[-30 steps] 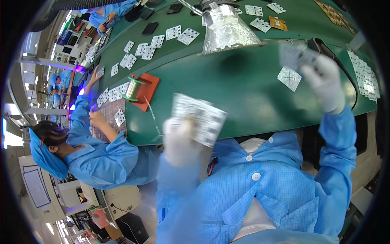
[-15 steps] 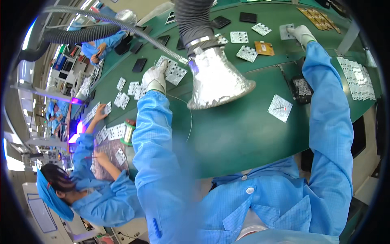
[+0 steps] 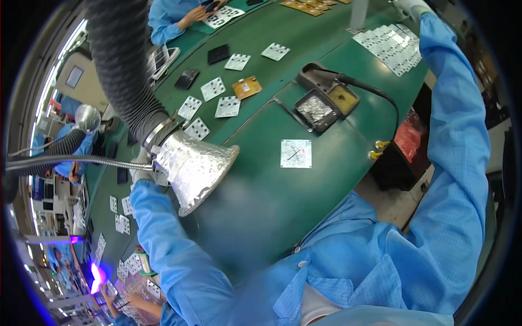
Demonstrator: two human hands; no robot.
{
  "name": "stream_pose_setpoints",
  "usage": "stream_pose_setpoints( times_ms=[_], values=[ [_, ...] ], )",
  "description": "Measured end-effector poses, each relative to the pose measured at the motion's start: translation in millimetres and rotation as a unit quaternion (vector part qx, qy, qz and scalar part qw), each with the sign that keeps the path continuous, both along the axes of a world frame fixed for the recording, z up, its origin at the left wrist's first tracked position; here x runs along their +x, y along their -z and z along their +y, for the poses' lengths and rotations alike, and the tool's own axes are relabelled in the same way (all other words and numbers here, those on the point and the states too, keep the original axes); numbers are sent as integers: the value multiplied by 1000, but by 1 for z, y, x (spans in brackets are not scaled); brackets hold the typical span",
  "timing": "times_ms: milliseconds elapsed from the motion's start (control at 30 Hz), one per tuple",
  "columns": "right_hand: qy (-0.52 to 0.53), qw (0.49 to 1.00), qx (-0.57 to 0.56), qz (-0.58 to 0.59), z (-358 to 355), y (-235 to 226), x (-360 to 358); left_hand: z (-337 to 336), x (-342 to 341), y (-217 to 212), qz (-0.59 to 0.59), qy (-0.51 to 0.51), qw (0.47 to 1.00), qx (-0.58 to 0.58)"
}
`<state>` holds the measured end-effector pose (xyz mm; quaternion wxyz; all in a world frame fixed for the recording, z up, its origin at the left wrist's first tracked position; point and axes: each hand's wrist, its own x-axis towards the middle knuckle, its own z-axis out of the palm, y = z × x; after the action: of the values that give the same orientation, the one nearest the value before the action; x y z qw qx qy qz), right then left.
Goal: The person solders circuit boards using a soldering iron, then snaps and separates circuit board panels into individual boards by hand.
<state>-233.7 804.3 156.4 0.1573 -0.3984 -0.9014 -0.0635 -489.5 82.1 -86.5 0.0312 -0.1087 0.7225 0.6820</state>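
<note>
My left hand (image 3: 142,165), in a white glove, is at the left behind the foil-covered suction hood (image 3: 198,168), beside a partly hidden white circuit board (image 3: 161,175). The hood hides most of its fingers, so its grip does not show. My right hand (image 3: 412,7), gloved too, is stretched out to the far right at the picture's rim, past overlapping rows of white circuit boards (image 3: 389,49). Its fingers are largely cut off. Between my arms a square white board with a dark cross mark (image 3: 296,154) lies flat on the green table (image 3: 337,168).
A soldering iron stand (image 3: 326,98) with its cable is right of centre. Loose circuit boards (image 3: 227,106), dark flat cases (image 3: 218,54) and a gold piece (image 3: 246,87) lie farther back. A black corrugated hose (image 3: 122,65) hangs at left. Co-workers' hands (image 3: 191,16) are nearby.
The view has swung to the right. My right hand has left the board it was touching on the far side and moved to the far right. My left hand is now largely behind the hood.
</note>
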Motion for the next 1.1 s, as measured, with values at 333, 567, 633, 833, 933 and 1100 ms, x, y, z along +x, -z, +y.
stream_pose_setpoints(
  times_ms=[333,567,633,833,933,1100],
  values=[
    [82,978,-90,-169,35,178,50,49,249,-90,-43,93,994,-47],
    [56,994,-60,-65,19,177,51,37,377,-31,-45,148,987,43],
    [-6,996,-85,21,70,211,54,53,392,-21,14,200,980,-4],
    [-218,833,-367,353,21,168,99,90,405,-47,34,223,967,-114],
    [-352,785,-385,334,-87,96,156,104,402,-53,4,204,977,-55],
    [-543,742,-394,19,-254,100,146,102,411,-53,63,238,959,143]
  ],
)
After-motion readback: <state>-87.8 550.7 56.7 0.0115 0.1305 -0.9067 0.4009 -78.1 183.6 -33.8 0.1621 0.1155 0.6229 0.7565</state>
